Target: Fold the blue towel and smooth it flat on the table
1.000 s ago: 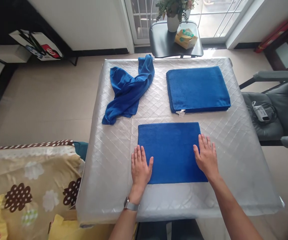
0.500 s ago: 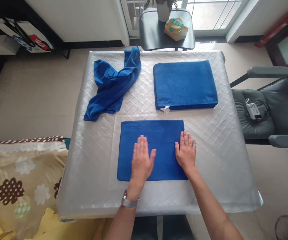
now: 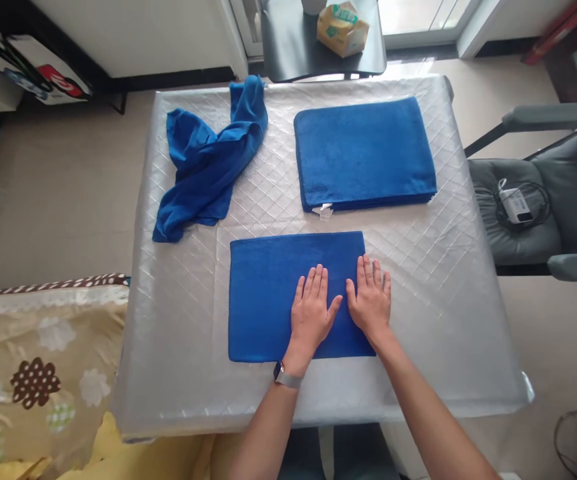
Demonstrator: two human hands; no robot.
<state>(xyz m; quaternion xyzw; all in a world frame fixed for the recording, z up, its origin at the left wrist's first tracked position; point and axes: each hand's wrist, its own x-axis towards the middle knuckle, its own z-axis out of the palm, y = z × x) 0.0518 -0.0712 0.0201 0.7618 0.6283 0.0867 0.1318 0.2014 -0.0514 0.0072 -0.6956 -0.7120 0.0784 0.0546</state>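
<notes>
Your left hand (image 3: 312, 308) and right hand (image 3: 369, 299) lie flat, fingers spread, on the folded blue towel (image 3: 268, 293), lower centre. Nothing gripped.

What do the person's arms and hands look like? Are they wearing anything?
Both arms are bare, with no sleeves showing up to the picture's edge. The left hand has a watch on its wrist, with a silvery-grey band and a dark face. The right hand wears nothing: no glove, ring or band that can be seen. All the fingers are bare too.
</notes>
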